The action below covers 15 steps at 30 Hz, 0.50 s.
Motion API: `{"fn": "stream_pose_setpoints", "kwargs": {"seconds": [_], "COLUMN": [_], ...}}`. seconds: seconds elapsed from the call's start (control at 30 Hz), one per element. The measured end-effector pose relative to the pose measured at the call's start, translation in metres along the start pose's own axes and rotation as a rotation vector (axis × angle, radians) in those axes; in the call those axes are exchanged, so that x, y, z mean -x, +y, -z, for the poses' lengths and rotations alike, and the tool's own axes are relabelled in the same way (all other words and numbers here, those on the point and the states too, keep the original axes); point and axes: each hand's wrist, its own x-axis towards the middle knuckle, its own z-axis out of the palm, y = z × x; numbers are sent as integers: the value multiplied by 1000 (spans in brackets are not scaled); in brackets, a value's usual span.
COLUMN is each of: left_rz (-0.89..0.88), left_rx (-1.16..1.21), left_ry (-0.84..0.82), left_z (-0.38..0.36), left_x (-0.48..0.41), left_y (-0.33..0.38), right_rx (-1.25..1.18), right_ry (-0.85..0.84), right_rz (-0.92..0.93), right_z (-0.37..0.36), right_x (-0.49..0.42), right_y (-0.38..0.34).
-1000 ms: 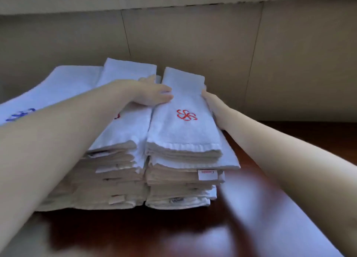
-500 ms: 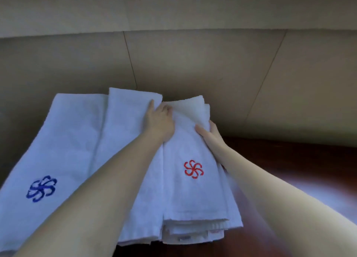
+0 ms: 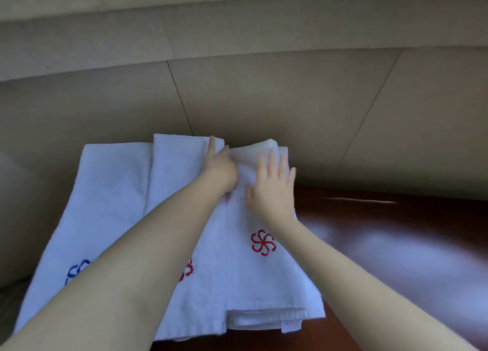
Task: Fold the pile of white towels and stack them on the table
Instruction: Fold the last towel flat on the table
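Three stacks of folded white towels side by side on the dark wooden table

A beige panelled wall, crossed by thin dark seams, rises behind the glossy dark wooden desk.

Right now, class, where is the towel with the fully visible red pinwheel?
In the head view the red-pinwheel towel tops the rightmost stack, beside the bare table, with the right hand flat on its far end.
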Motion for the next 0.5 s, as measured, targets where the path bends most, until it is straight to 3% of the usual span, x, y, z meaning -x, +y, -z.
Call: {"fn": "stream_pose_setpoints", "kwargs": {"seconds": [0.07, 0.13, 0.23, 0.3, 0.4, 0.5], "left_rz": [-61, -61, 152, 277, 331, 304], "left_rx": [19, 196, 479, 521, 590, 604], "left_ry": [72, 293, 643, 577, 250, 201], "left_z": [3, -1, -32, -63, -95, -98], "left_x": [6, 15, 33, 41, 31, 13], "left_y": [-13, -27, -43, -52, -59, -60], "right_rx": [-6, 69, 123, 168, 187, -9], "right_ry": [-129, -292, -329, -329, -368, -467], "right_rz": [107, 198, 263, 278, 299, 249], "right_z": [-8, -24, -44, -49, -49, -27], "right_x": [13, 27, 29, 23, 19, 13], "right_y": [-17, -22, -21, -22, -22, -21]}}
